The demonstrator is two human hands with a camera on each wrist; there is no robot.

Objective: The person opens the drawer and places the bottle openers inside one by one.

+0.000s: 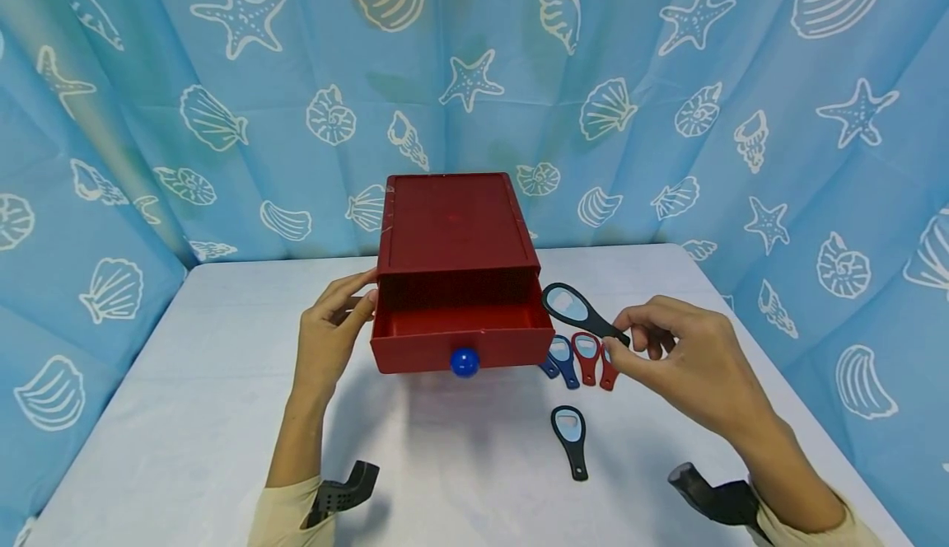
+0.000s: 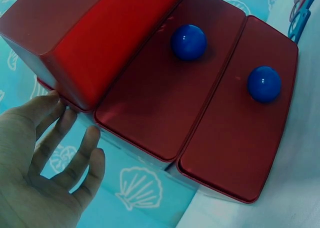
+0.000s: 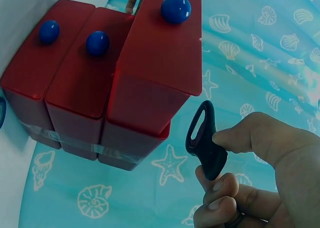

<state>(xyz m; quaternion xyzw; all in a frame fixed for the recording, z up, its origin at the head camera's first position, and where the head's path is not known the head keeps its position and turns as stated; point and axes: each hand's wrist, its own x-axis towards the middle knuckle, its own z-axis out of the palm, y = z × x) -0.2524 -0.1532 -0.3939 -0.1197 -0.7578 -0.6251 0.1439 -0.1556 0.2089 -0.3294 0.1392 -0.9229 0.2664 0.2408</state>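
Left hand: the left hand [image 1: 331,331] rests with straight, relaxed fingers against the left wall of the red plastic drawer box [image 1: 454,226], at about 9 o'clock from the box; it grasps nothing. In the left wrist view the fingertips [image 2: 56,101] meet the corner of the box.

Right hand: the right hand [image 1: 685,357] pinches the handle of a black plastic bottle opener with an oval metal hole [image 1: 577,311] between thumb and fingers. The opener is in the air, just at 3 o'clock from the open drawer, with its head toward the box. In the right wrist view the opener [image 3: 204,139] stands nearly upright beside the box.

Top drawer: the upper red drawer [image 1: 461,334] is pulled out toward the person; its round blue knob [image 1: 465,362] is on the front panel. (The two lower drawers, seen only from the wrist cameras, are closed, each with its own blue knob.)

On the table: a second black bottle opener [image 1: 570,440] lies flat on the white tablecloth [image 1: 208,415], at 5 o'clock from the box. Between it and the box, a small group of blue and red bottle openers [image 1: 582,359] lies close together, near the right front corner of the drawer and partly hidden under the held opener.

Background: a blue curtain with white shells and starfish [image 1: 222,102] hangs behind the table.
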